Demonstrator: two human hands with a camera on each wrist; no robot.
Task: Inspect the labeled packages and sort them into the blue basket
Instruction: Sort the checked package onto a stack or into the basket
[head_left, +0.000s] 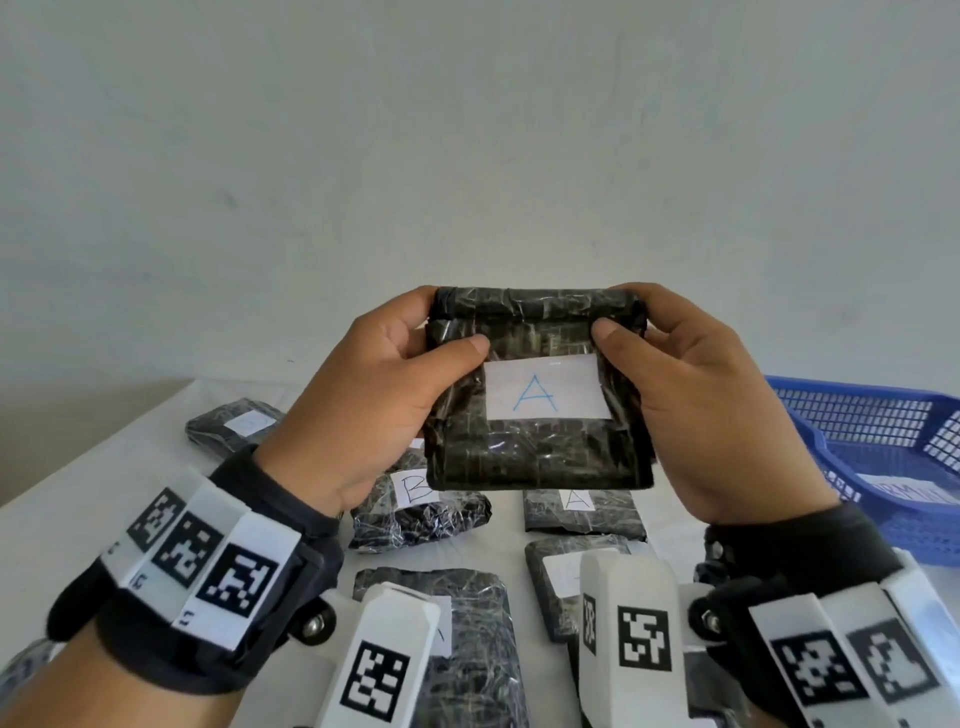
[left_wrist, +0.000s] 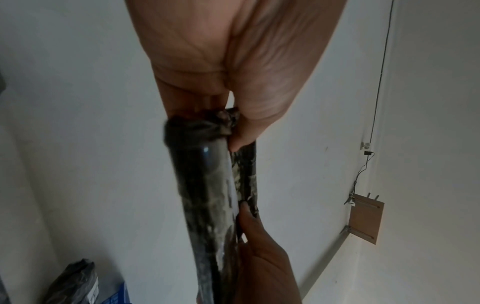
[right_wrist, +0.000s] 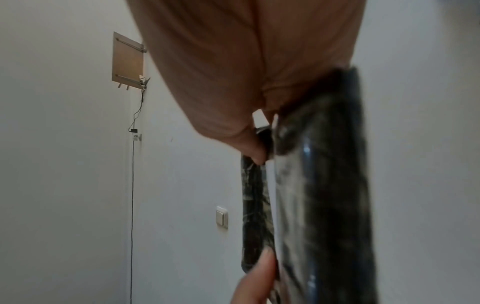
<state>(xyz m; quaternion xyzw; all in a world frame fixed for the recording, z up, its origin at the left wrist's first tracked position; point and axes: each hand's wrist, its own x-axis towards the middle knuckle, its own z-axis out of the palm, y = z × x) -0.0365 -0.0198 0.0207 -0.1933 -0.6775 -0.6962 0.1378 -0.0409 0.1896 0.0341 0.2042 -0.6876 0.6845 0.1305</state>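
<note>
- The left hand (head_left: 363, 395) and the right hand (head_left: 696, 410) are each grasping an upper corner of a black wrapped package (head_left: 537, 441), thumbs pressing its near face, and lifting it upright above the table (head_left: 78, 519).
- The white label (head_left: 545, 389) is facing the camera and reading "A", so this looks like the inspection step.
- The blue basket (head_left: 872, 431) is sitting at the right; next, the package likely needs carrying rightward and lowering inside it.
- Other packages, among them one marked B (head_left: 415, 512), are lying on the table below.
- Only the head view is showing the label and the basket's place; the wrist views are showing the package's thin edge and a wall switch (right_wrist: 222, 217).
</note>
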